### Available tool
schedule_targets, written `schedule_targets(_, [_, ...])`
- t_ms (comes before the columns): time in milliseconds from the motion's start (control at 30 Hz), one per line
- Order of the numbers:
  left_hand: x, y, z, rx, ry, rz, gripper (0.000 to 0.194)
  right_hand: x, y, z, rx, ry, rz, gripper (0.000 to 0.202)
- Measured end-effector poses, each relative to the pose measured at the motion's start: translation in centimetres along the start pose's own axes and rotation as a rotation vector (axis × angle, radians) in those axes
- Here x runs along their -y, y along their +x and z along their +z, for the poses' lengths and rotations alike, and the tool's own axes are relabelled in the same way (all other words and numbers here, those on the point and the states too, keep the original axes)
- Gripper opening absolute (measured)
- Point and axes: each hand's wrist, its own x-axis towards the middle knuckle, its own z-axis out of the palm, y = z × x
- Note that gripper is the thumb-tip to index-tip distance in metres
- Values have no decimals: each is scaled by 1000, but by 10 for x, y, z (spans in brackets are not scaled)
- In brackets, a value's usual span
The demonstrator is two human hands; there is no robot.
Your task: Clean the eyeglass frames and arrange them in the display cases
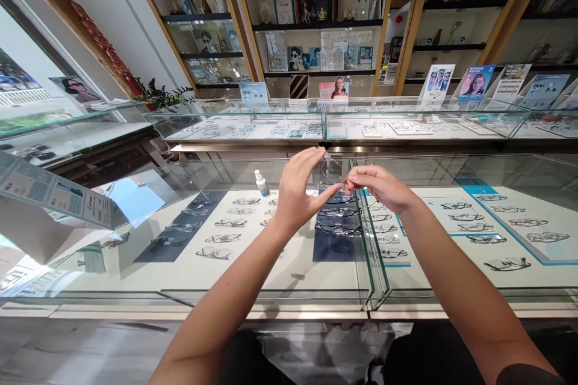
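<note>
A pair of thin clear eyeglasses (333, 167) is held up above the glass display counter. My left hand (298, 186) spans it, fingertips at its upper end and thumb reaching toward its lower end. My right hand (377, 185) pinches a small gold-coloured part of the eyeglasses (345, 181) between thumb and fingertips. The frame's fine detail is too small to make out. A white spray bottle (262, 184) with a blue label stands left of my left hand. Dark-framed glasses (338, 228) lie in rows beneath the glass, below my hands.
The glass counter (266, 298) runs across in front of me, with a seam near the middle. Farther back stands another glass case (244, 113) with glasses and upright cards (438, 87). A leaning display board (54, 186) rises at left. Wall shelves (316, 26) line the back.
</note>
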Motion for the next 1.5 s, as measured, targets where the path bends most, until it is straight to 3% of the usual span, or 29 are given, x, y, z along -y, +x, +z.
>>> schedule_targets(100, [-12,35,-12,8,-71,-1,60,39,6,-15,41,-93,-60,32])
schedule_targets(200, [-23,68,-23,14,-106,-11,69,75,10,-27,22,-122,-111,30])
schedule_targets(333, [-30,86,-27,-19,-79,25,63,99,10,-33,3,-154,-141,31])
schedule_targets(533, [-26,78,-22,-85,61,153,45,98,3,-23,-47,-255,-164,33])
schedule_targets(633, [-25,78,-27,-120,118,174,44,100,-5,-16,-251,-397,-247,31])
schedule_targets(733, [-23,80,-35,-161,164,112,42,102,-14,-9,-507,-568,-349,24])
schedule_targets(833, [-18,82,-42,-214,203,28,43,100,-17,-3,-623,-752,-347,30])
schedule_targets(967, [-11,83,-46,-268,201,-39,40,95,-12,5,-646,-903,-282,39])
schedule_targets(1500, [-6,82,-36,-273,127,-118,44,90,-6,5,-710,-911,-330,38])
